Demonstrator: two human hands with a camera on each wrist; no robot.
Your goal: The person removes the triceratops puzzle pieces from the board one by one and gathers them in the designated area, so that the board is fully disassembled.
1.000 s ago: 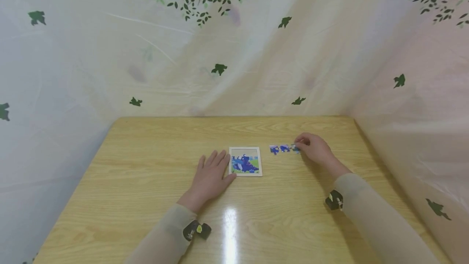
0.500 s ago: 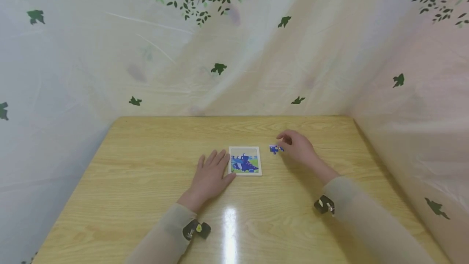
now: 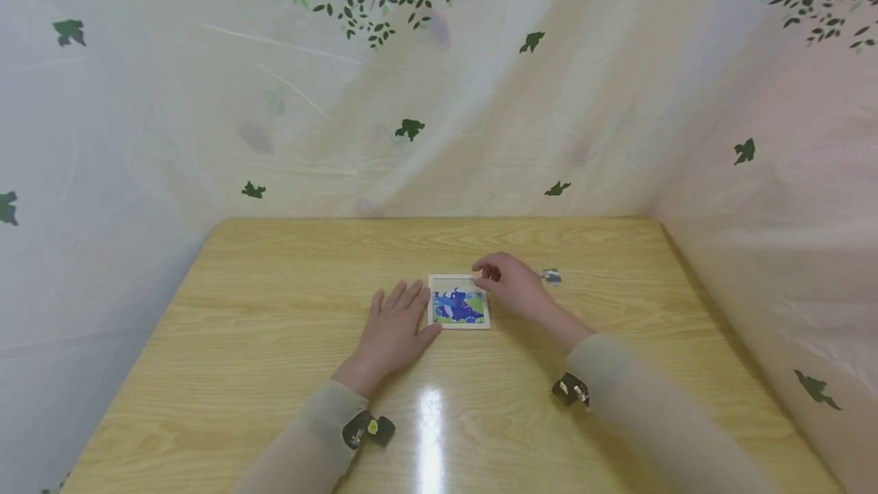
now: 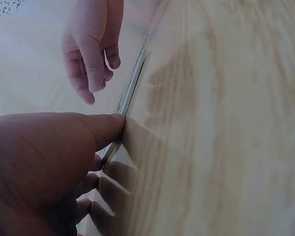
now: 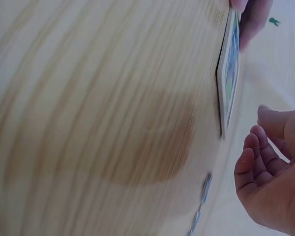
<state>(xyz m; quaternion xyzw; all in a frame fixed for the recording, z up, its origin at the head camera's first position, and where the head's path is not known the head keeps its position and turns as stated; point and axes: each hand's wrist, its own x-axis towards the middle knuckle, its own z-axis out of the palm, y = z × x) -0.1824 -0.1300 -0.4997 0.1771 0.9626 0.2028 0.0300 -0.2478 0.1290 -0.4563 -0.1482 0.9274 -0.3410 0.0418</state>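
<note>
A white-framed jigsaw puzzle [image 3: 459, 312] lies on the table, showing a blue dinosaur, with a bare strip along its top. My left hand [image 3: 389, 338] rests flat beside it, fingers spread, thumb at the lower left corner and fingertips at the left edge. My right hand [image 3: 513, 284] hovers over the frame's upper right corner, fingers loosely bent. Nothing shows between its fingers in the right wrist view. Behind that hand a loose puzzle piece [image 3: 551, 276] lies on the table; other pieces there are hidden in the head view. The right wrist view catches a row of pieces [image 5: 200, 204] edge-on.
The wooden table [image 3: 274, 265] meets a pale cloth backdrop [image 3: 329, 128] printed with leaves and branches. Another side of the cloth stands along the table's right edge. Each sleeve carries a small dark wrist camera [image 3: 571, 389].
My right hand has moved left from the far end of the loose piece row to the frame's corner, uncovering the rightmost piece. The left hand has stayed put.
</note>
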